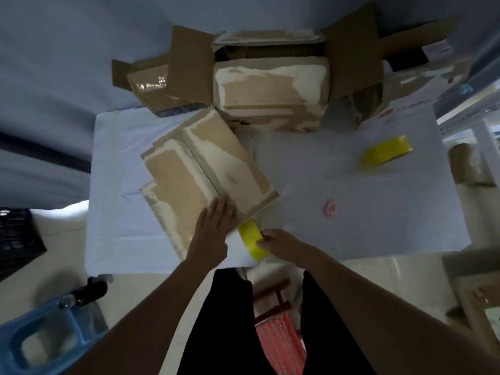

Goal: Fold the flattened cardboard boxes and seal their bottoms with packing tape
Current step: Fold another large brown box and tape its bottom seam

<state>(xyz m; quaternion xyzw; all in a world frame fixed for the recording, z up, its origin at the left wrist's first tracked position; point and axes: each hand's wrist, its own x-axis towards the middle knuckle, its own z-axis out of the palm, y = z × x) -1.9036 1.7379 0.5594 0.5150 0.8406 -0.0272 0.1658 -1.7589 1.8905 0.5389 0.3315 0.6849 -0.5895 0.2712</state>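
Pale blue cloth covers the table (351,185), with a blue wall or curtain hanging behind it. On the near-left part of the cloth sits the cardboard box (205,169) in hand, flaps folded shut with the centre seam facing up. Its long axis, and that seam, run on a diagonal from the far left toward the near right, ending close to the person.

At the seam's near end the left hand (215,223) lies flat with fingers straight, pressing the flaps down. Just beside it the right hand (281,243) pinches a strip of yellow tape (253,238), which reaches from the box's near edge out over the table edge. Sealing looks barely begun: no yellow shows along the seam itself.

I judge the box light and fairly stiff, but worn; its torn outer paper shows pale patches, and tape may bond poorly there. The flaps will likely spring up if released, so pressure belongs right beside the seam, while the tape is best held at its free end and kept taut to avoid wrinkles.

Farther out, a yellow tape roll (387,152) rests on the right of the table, well apart from the box, and a small pink object (330,207) lies between them. At least 2 opened boxes (270,93) stand along the far edge.
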